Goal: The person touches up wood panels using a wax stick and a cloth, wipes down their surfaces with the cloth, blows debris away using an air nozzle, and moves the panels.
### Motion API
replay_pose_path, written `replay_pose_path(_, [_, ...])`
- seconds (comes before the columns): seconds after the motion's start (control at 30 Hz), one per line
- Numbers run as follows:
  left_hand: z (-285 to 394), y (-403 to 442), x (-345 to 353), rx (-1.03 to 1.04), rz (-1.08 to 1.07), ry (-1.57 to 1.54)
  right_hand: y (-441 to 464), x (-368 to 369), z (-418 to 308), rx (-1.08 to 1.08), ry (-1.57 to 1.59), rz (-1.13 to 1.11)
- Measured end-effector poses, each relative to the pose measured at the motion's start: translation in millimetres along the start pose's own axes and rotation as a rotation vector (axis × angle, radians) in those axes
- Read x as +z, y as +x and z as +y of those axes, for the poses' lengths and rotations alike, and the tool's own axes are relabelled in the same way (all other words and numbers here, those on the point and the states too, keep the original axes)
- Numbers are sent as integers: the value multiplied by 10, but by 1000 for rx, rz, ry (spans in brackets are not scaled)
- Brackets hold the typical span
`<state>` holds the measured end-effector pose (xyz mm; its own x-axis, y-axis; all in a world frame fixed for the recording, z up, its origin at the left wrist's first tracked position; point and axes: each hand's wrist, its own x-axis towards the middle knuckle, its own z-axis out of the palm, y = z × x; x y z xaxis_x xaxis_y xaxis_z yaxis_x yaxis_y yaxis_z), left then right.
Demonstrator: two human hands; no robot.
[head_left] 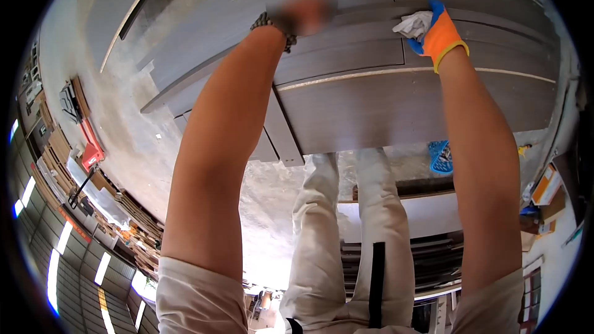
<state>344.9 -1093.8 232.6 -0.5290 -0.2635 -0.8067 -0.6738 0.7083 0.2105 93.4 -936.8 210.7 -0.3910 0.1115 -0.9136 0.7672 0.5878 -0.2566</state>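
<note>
My right hand (pixel 440 32), in an orange and blue work glove with a yellow cuff, is closed on a crumpled white rag (pixel 413 25). The rag rests at the surface of a long dark grey wooden panel piece (pixel 346 51). My left hand (pixel 306 13) is over the same grey boards, smeared by motion, so its fingers cannot be made out. A dark beaded bracelet (pixel 272 25) circles the left wrist. Closest to my legs lies a wide grey board (pixel 365 111) with a pale edge strip.
Under the boards is a concrete floor (pixel 124 136). A blue plastic basket (pixel 440 157) sits on the floor at the right. Far left stand a red pallet jack (pixel 91 148) and stacked boards (pixel 59 142). Behind my legs is a stack of dark panels (pixel 433 260).
</note>
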Motion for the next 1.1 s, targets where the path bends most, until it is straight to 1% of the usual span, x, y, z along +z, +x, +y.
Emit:
replay_pose_path(0.03, [-58,-57,58,63,124,-53,161,-68,-49,49,-44,-145])
replay_pose_path(0.07, [-98,-73,62,71,136,-55,313,-108,-1,36,-41,-139])
replay_pose_path(0.13, [-196,10,152,35,264,-160,280,-190,103,-55,28,-107])
replay_pose_path(0.17, [-193,-6,153,25,247,-99,480,-345,201,-123,67,-293])
replay_pose_path(0.2, [-218,33,244,37,253,-106,413,-398,228,-132,65,-281])
replay_pose_path(0.27, [-280,104,529,108,485,-4,193,-480,438,-293,131,-105])
replay_pose_path(0.3, [-226,3,577,85,515,48,166,-579,476,-296,130,-99])
replay_pose_path(0.33, [-160,-139,634,93,513,44,162,-705,499,-363,22,-129])
replay_pose_path(0.37, [-108,-295,697,48,529,-12,152,-797,527,-428,-86,-160])
replay_pose_path(0.4, [-90,-399,756,7,545,-67,99,-855,565,-429,-84,-149])
replay_pose_path(0.47, [-226,-415,1082,18,570,-50,-20,-932,647,-848,-376,7])
replay_pose_path(0.5, [-278,-393,1139,8,575,-50,-52,-920,652,-852,-379,19])
replay_pose_path(0.57, [-252,-349,1116,-6,584,-60,-131,-862,636,-1226,-742,95])
replay_pose_path(0.6, [-242,-336,1098,12,591,-68,-222,-777,617,-1227,-747,117])
replay_pose_path(0.67, [-267,-324,1056,35,595,-115,-435,-457,596,-1191,-849,30])
replay_pose_path(0.73, [-266,-345,1033,69,596,-128,-161,-40,815,-1544,-944,252])
replay_pose_path(0.77, [-280,-322,1036,45,582,-134,-221,235,898,-1523,-992,295])
replay_pose_path(0.8, [-295,-291,1034,21,569,-137,-399,469,949,-1473,-1067,220])
replay_pose_path(0.83, [-284,-288,1037,15,580,-129,-392,724,1080,-1498,-1056,93])
replay_pose_path(0.9, [-261,-286,1065,-2,596,-112,-414,1191,1360,-1624,-1089,46])
replay_pose_path(0.93, [-286,-266,1116,-17,604,-117,-383,1264,1381,-1689,-1088,16])
replay_pose_path(0.97, [-284,-265,1098,-23,582,-96,-253,1171,1301,-1682,-1095,44])
replay_pose_path(1.03, [-266,-289,1098,-34,558,-88,-25,953,1111,-1856,-1088,-125])
replay_pose_path(1.1, [-248,-289,1095,-53,548,-78,175,335,529,-1704,-1253,49])
